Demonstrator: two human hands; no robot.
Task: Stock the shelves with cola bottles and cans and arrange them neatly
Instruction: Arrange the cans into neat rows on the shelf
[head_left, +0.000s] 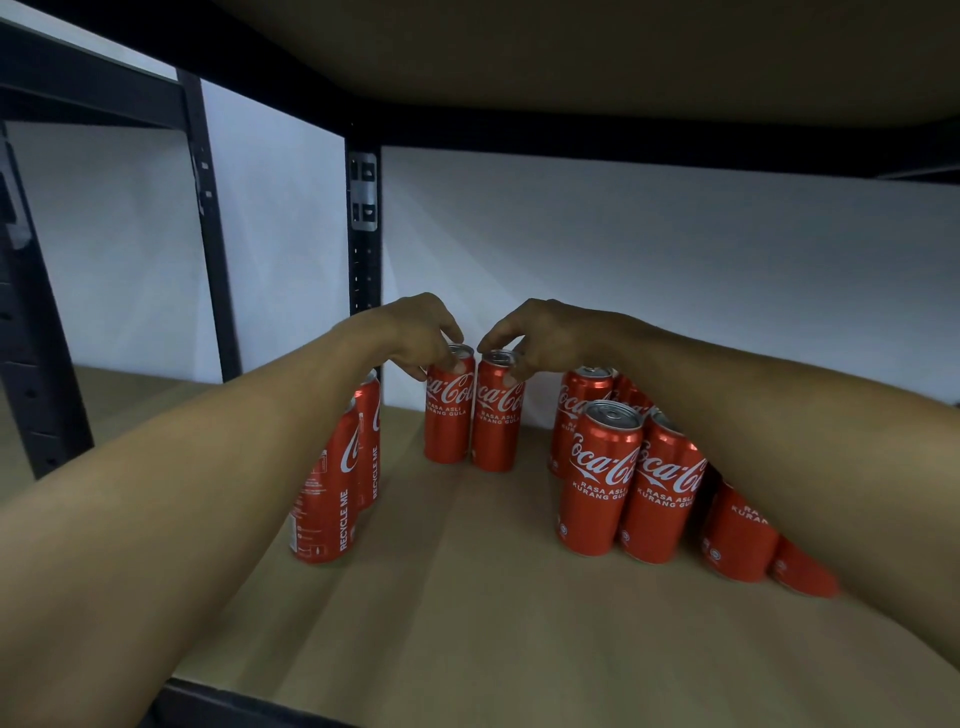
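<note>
Side cans (324, 499) stand at the left of the shelf (467, 597), partly behind the forearm; left hand (415, 332) grips the left middle can (449, 415) by its top with curled fingers; right hand (540, 338) likewise grips the touching right middle can (496, 426); clustered cans (602, 478) stand upright further right

Ten tall red metal cola cans (597, 478) are standing on one flat brown shelf board (493, 597). Two are sitting just left of the black metal post (363, 234), two just right of it, and six farther right, some hiding under an arm. Two bare hands, a left hand (415, 332) and a right hand (540, 338), are each holding one can.
</note>
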